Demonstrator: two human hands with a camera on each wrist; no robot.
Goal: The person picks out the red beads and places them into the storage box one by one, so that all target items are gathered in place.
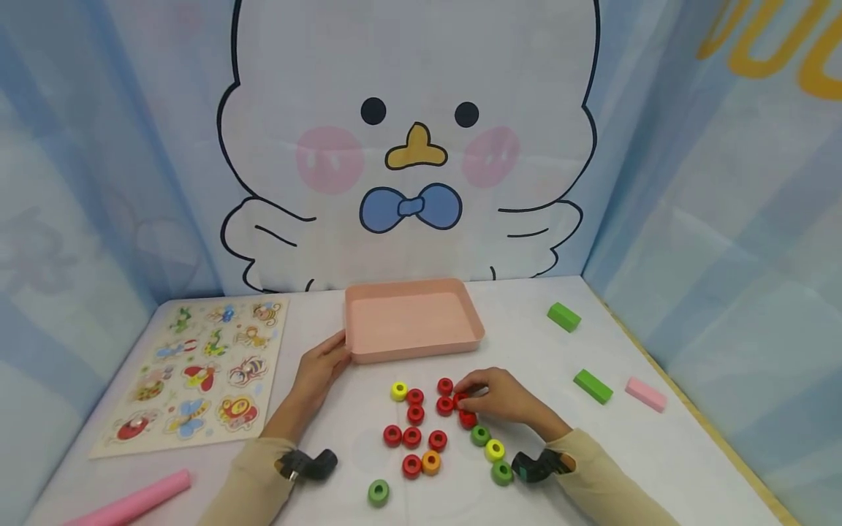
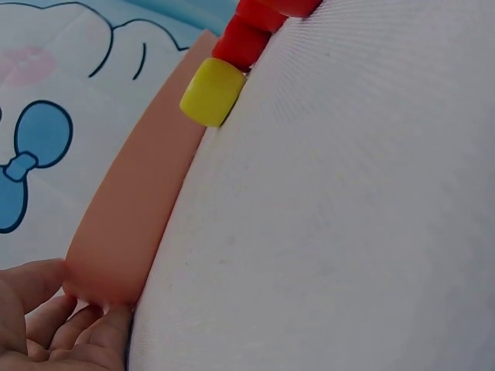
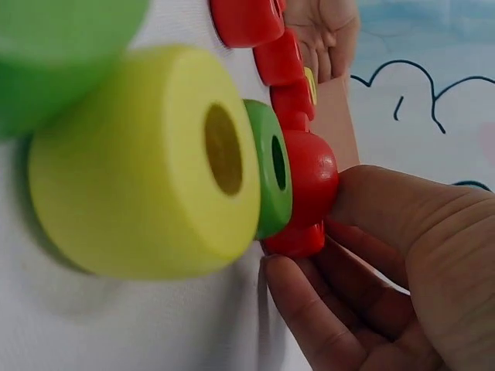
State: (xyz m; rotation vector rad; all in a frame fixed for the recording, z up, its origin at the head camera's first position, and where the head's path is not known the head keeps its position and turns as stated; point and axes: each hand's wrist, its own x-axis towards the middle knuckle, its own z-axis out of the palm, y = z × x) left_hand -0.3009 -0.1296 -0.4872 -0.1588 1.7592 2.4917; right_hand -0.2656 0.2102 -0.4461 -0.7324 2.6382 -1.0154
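Observation:
My left hand (image 1: 320, 372) holds the near left corner of a shallow pink tray (image 1: 416, 353). In the left wrist view its thumb and curled fingers meet at the end of the tray wall (image 2: 135, 193). My right hand (image 1: 498, 396) pinches a red bead (image 1: 460, 401) among other red beads right of centre. The right wrist view shows the thumb against a red bead (image 3: 309, 178), with the fingers below, partly hidden. A green bead (image 1: 480, 436), a yellow bead (image 1: 495, 449) and another green bead (image 1: 502, 473) trail from there towards my right wrist.
Several red beads (image 1: 411, 437), an orange bead (image 1: 431, 462), a yellow bead (image 1: 399, 391) and a green bead (image 1: 378, 492) lie mid-table. An insect picture board (image 1: 217, 394) and pink roll (image 1: 134, 502) lie left. Green blocks (image 1: 593, 386) and a pink block (image 1: 646, 394) lie right.

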